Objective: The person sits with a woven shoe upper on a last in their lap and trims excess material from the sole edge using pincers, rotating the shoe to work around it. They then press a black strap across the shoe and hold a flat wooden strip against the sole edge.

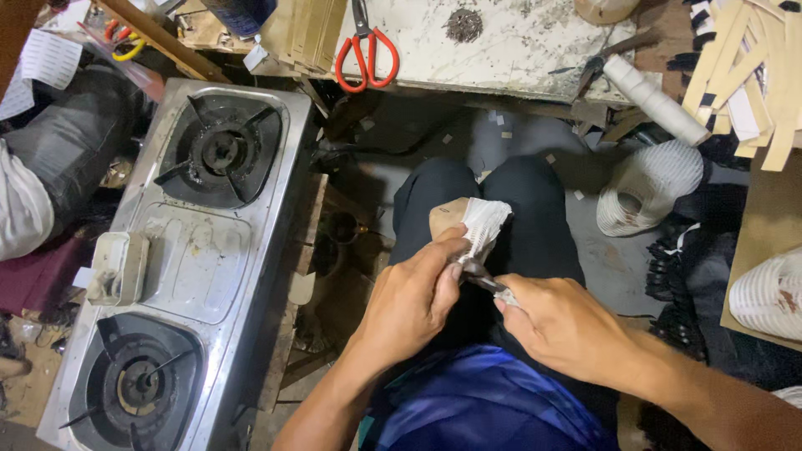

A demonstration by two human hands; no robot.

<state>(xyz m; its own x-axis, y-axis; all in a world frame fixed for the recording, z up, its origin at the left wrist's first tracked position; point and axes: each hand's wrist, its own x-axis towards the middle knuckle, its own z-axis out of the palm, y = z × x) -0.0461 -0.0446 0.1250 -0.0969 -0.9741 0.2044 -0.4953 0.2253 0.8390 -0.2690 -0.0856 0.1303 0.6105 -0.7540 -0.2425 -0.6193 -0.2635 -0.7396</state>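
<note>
Both hands are working over the lap here. Left hand [413, 301] is curled in, fingers pinched around a small tan piece with a white pleated strip [483, 224] sticking up from it. Right hand [568, 326] comes in from the side, wrist bent, fingers closed on a thin dark metal tool [482, 276] whose tip meets the piece. Two-burner steel stove [200, 250] sits just left, red scissors [366, 52] up on the marble surface [518, 42].
</note>
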